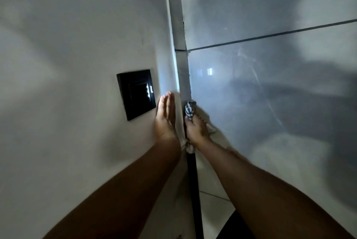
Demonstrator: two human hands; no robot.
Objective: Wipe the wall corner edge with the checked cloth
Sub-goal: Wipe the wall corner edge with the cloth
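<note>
The left hand is flat with fingers straight and together, while beside it the right hand is closed in a grip, both forearms extended.

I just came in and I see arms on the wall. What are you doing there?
A person is cleaning the corner edge where two walls meet. The right hand grips a checked cloth and presses it against that edge. The left hand lies flat and open on the white wall, beside a black switch plate. The wall on the right is shiny grey tile.
</note>
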